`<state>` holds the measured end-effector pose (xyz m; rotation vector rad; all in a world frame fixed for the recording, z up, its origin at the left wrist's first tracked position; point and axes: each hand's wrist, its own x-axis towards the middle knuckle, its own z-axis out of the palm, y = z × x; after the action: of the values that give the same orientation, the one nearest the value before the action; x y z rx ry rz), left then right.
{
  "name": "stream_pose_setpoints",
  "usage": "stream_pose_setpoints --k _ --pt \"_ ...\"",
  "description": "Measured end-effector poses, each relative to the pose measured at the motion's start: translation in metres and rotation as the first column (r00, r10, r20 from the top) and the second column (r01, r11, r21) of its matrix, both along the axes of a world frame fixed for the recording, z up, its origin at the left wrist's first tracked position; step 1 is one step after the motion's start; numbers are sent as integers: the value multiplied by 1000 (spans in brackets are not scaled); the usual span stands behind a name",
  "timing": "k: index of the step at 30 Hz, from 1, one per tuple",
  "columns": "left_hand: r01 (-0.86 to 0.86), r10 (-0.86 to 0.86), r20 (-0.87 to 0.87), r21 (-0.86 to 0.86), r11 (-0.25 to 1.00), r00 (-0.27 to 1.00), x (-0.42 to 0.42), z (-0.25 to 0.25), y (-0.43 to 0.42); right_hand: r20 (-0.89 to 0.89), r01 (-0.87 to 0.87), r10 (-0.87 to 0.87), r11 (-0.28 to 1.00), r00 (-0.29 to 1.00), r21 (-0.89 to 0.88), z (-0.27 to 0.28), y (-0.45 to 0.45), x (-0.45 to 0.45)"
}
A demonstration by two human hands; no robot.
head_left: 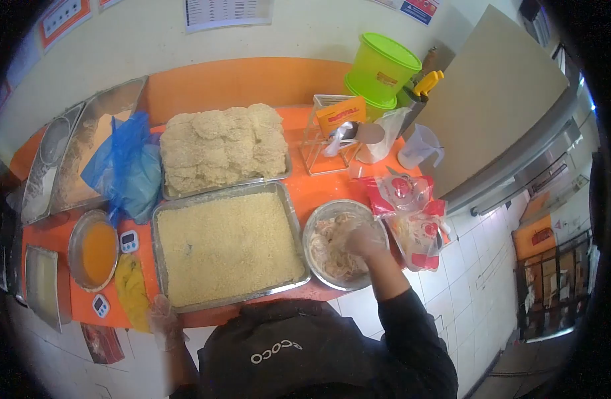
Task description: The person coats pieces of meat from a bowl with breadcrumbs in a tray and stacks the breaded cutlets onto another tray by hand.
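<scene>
My right hand point(364, 242), in a clear glove, is down in a round metal bowl point(346, 286) of pale raw meat pieces point(326, 247). Blur and the meat hide its fingertips, so I cannot tell whether it grips a piece. My left hand point(164, 323), also in a clear glove, is at the table's front edge by the near left corner of a metal tray of crumbs point(229, 246). Its fingers point forward, loosely extended, with nothing visible in them. A yellow cloth point(131, 290) lies just left of that hand.
Behind the crumb tray, another tray holds stacked breaded pieces point(222, 147). At left are a bowl of orange liquid point(98, 254), two timers point(128, 241), and a blue plastic bag point(127, 166). Red-and-clear packets point(411, 219), a measuring jug point(418, 146) and green tubs point(385, 63) stand right.
</scene>
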<state>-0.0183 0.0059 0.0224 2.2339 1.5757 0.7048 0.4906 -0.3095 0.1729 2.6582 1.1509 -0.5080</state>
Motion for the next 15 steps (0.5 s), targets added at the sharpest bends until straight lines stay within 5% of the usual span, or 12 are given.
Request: stream_pose_setpoints --k 1,3,5,6,8,11,12,15 --pt "-14 28 92 -145 989 995 10 20 -7 -29 31 -34 995 999 -95 3 17 -9" --pt "30 -19 82 -138 990 996 6 13 -6 -87 0 -6 998 996 -71 69 36 -38" --pt "163 -140 -171 131 978 975 -16 -37 4 -55 -28 25 998 998 -54 44 23 -20" --pt "129 -111 -99 203 971 989 -17 -29 1 8 -32 32 998 999 -47 -8 3 9" --pt "61 -82 45 341 938 996 16 3 -9 -43 74 -72 996 996 54 72 39 -31" --pt "37 -38 27 31 999 999 28 56 -21 33 -88 82 972 996 219 96 37 -31" --pt "35 -34 30 -27 999 999 27 58 -21 10 -118 125 909 992 400 110 44 -37" --pt "49 -49 -170 -3 999 984 40 100 -28 -331 55 231 741 915 669 145 82 -51"
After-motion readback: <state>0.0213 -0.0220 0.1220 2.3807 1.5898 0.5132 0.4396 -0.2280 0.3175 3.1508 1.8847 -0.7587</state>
